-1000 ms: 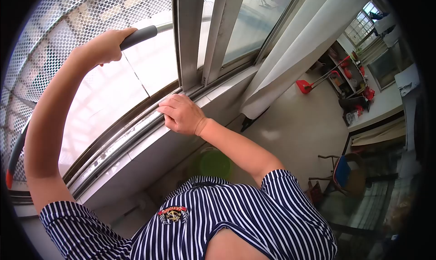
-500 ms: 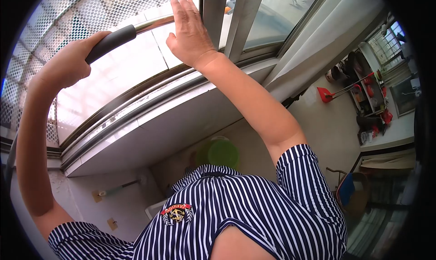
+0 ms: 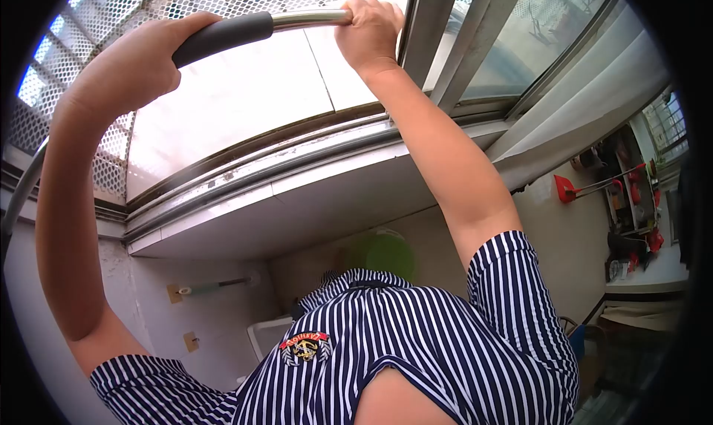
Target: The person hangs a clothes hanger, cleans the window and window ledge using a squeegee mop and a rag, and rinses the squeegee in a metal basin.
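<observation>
My left hand is closed around the dark grey sleeve of a metal pole, up in the open window. On the pole's shiny shaft, my right hand has its fingers curled over the far side, beside the window frame. The pole's far end is hidden behind that hand. Both arms reach out above the tiled sill and the window track. Behind the hands is a white metal mesh, with a pale tiled ledge below it.
A pale curtain hangs right of the sliding panes. On the floor are a green basin and a red dustpan. A crowded shelf stands far right. A brush with a pale green handle hangs on the left wall.
My right hand's fingers, stretched out before, have curled onto the pole's shaft. The pole has become more level. In view, both hands and the window have shifted right.
</observation>
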Demonstrator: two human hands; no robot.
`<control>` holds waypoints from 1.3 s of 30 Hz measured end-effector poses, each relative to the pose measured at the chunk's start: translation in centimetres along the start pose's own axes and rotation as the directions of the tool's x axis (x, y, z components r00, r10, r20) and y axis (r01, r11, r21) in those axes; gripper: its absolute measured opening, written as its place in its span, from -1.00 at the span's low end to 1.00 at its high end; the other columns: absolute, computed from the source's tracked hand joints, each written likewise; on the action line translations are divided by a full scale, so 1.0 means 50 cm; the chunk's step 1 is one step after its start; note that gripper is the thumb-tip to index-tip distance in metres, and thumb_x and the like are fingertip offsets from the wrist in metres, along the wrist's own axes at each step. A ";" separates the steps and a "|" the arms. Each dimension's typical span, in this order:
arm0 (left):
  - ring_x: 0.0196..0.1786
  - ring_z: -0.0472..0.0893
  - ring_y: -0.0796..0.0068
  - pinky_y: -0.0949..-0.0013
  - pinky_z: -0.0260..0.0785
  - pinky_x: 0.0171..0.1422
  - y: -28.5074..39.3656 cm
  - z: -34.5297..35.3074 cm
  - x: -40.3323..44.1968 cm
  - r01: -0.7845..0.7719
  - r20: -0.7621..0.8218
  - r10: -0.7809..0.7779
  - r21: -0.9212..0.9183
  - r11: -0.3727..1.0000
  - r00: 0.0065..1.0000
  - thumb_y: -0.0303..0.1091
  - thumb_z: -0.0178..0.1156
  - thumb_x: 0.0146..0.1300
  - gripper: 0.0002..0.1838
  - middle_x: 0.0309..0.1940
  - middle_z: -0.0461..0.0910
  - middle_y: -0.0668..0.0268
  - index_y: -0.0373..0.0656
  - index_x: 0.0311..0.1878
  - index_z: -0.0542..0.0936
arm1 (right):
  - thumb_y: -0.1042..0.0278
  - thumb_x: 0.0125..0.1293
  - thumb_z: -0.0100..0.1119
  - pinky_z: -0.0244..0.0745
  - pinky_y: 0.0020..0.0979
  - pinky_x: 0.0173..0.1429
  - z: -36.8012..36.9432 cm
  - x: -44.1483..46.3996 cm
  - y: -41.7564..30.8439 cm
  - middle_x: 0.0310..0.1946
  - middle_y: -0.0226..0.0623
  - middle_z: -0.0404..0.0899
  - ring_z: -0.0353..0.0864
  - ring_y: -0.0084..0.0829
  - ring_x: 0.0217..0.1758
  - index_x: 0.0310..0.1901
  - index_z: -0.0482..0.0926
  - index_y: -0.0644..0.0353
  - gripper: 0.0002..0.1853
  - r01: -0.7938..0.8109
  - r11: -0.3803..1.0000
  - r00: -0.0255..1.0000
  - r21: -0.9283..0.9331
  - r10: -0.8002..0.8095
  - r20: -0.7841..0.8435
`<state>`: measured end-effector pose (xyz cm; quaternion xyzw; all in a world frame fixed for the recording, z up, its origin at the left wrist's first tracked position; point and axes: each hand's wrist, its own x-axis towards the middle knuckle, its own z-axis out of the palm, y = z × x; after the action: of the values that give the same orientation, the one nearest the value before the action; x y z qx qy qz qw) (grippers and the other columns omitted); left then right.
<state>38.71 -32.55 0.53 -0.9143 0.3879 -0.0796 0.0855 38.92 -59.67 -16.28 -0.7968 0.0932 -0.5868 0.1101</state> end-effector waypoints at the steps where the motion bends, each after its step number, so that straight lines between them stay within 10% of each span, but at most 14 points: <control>1: -0.48 0.57 0.43 0.41 0.46 -0.33 -0.005 -0.006 -0.001 -0.086 -0.067 0.085 -0.020 0.996 0.994 -0.77 0.04 0.15 -0.32 -0.33 0.59 0.09 -0.13 0.39 0.39 | 0.42 0.07 0.18 0.34 -0.16 -0.04 0.002 0.007 0.002 -0.50 -0.27 0.53 0.45 -0.16 -0.26 -0.53 0.54 0.09 -0.93 0.022 1.000 0.997 0.016 -0.021 -0.080; 9: 0.07 0.63 0.20 0.26 0.43 0.25 -0.048 -0.055 -0.036 -0.099 -0.098 0.095 -0.040 0.994 0.991 -0.85 0.02 0.14 -0.32 -0.03 0.60 -0.01 -0.14 0.36 0.43 | 0.39 0.14 0.23 0.21 -0.09 0.21 -0.015 0.017 -0.028 -0.49 -0.34 0.50 0.47 -0.21 -0.25 -0.40 0.54 0.08 -0.94 0.104 0.991 0.988 0.084 -0.093 -0.123; 14: 0.13 0.64 0.28 0.23 0.46 0.31 -0.273 -0.037 -0.024 -0.255 -0.182 0.264 0.074 0.964 0.947 -0.85 0.09 0.21 -0.27 0.16 0.56 0.06 -0.05 0.43 0.36 | 0.39 0.11 0.27 0.28 -0.13 0.17 -0.033 0.051 -0.094 -0.45 -0.35 0.59 0.57 -0.29 -0.22 -0.39 0.59 0.06 -0.95 0.043 0.995 0.985 0.089 -0.058 0.165; 17: 0.08 0.69 0.38 0.15 0.51 0.26 -0.347 0.042 -0.025 -0.130 -0.454 -0.159 -0.541 0.831 0.877 -0.34 0.20 0.41 -0.41 0.19 0.55 0.05 -0.02 0.47 0.31 | 0.34 0.20 0.20 0.45 -0.24 -0.09 -0.063 0.085 -0.098 -0.39 -0.31 0.64 0.65 -0.36 -0.19 -0.31 0.62 0.05 -0.94 0.110 0.992 0.890 0.055 -0.123 0.438; 21: 0.56 0.21 0.23 -0.08 0.03 0.60 -0.335 -0.111 -0.004 -0.351 0.041 0.369 -0.223 0.909 0.929 0.23 -0.17 0.47 -0.27 0.48 0.23 0.06 0.00 0.55 0.17 | 0.35 0.19 0.17 0.46 -0.18 -0.07 -0.045 0.102 -0.032 -0.34 -0.22 0.65 0.67 -0.29 -0.16 -0.16 0.59 0.07 -0.82 0.212 0.952 0.956 0.222 -0.249 0.157; 23: 0.55 0.24 0.31 0.00 0.12 0.57 -0.416 -0.070 0.035 -0.363 -0.151 0.388 0.171 0.916 0.909 -0.13 0.04 0.46 -0.37 0.48 0.26 0.16 0.03 0.54 0.19 | 0.25 0.19 0.21 0.56 -0.13 0.04 -0.064 0.127 -0.027 -0.36 0.03 0.70 0.70 0.01 -0.19 -0.29 0.70 0.16 -0.81 -0.037 0.989 0.934 0.143 -0.017 0.357; 27: 0.38 0.45 0.44 0.22 0.32 0.46 -0.208 -0.098 -0.105 -0.089 -0.276 0.402 0.720 0.688 0.873 -0.51 0.16 0.40 -0.43 0.33 0.45 0.24 -0.05 0.46 0.31 | 0.36 0.18 0.13 0.55 -0.12 -0.18 -0.081 0.132 -0.048 -0.46 0.08 0.63 0.67 0.03 -0.33 -0.44 0.64 0.26 -0.82 -0.143 0.953 0.973 0.267 0.087 0.212; 30: 0.00 0.73 0.29 0.35 0.63 0.03 -0.110 -0.023 -0.167 -0.196 -0.826 0.366 0.310 0.930 0.430 -0.49 0.10 0.45 -0.68 0.01 0.69 0.07 -0.28 0.22 0.55 | 0.42 0.14 0.10 0.53 -0.13 -0.22 -0.100 0.131 -0.052 -0.50 0.06 0.62 0.65 0.01 -0.39 -0.48 0.62 0.27 -0.85 -0.201 0.925 0.955 0.321 0.111 0.276; 32: 0.03 0.72 0.24 0.26 0.61 0.10 -0.109 0.070 -0.163 -0.265 -0.948 -0.010 -0.099 0.959 0.319 -0.27 0.13 0.46 -0.65 -0.03 0.69 0.01 -0.27 0.18 0.59 | 0.42 0.14 0.11 0.53 -0.13 -0.21 -0.108 0.129 -0.052 -0.49 0.07 0.62 0.65 0.01 -0.38 -0.47 0.62 0.27 -0.86 -0.185 0.931 0.958 0.316 0.100 0.268; 34: 0.20 0.63 0.09 0.01 0.49 0.31 -0.069 0.094 -0.099 -0.458 -0.812 -0.269 -0.529 0.715 0.518 0.14 0.17 0.38 -0.33 0.09 0.61 -0.08 -0.29 0.26 0.51 | 0.41 0.13 0.15 0.54 -0.12 -0.18 -0.093 0.133 -0.049 -0.47 0.08 0.63 0.66 0.03 -0.33 -0.45 0.62 0.27 -0.87 -0.193 0.949 0.956 0.248 0.125 0.265; 37: 0.43 0.38 -0.08 -0.10 0.21 0.55 -0.045 0.043 0.000 -0.732 -0.663 -0.317 -0.571 -0.371 0.678 0.35 0.15 0.25 -0.10 0.31 0.41 -0.17 -0.36 0.30 0.43 | 0.42 0.15 0.17 0.55 -0.08 -0.08 -0.067 0.115 -0.033 -0.40 0.06 0.64 0.64 0.07 -0.24 -0.31 0.64 0.23 -0.88 -0.064 0.966 0.964 0.249 -0.004 0.264; 39: 0.08 0.66 0.07 0.09 0.48 0.30 -0.011 0.028 0.024 -0.760 -0.574 -0.499 -0.499 -0.415 0.649 0.21 0.19 0.32 -0.32 -0.05 0.62 -0.10 -0.37 0.03 0.54 | 0.47 0.15 0.15 0.52 -0.08 -0.03 -0.053 0.120 -0.020 -0.36 0.04 0.63 0.61 0.07 -0.19 -0.22 0.62 0.26 -0.83 0.071 0.980 0.989 0.187 -0.093 0.112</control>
<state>40.22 -32.93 -0.60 -0.3233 0.4026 -0.0458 -0.8551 38.18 -60.55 -9.74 -0.8203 -0.0008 -0.5481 0.1635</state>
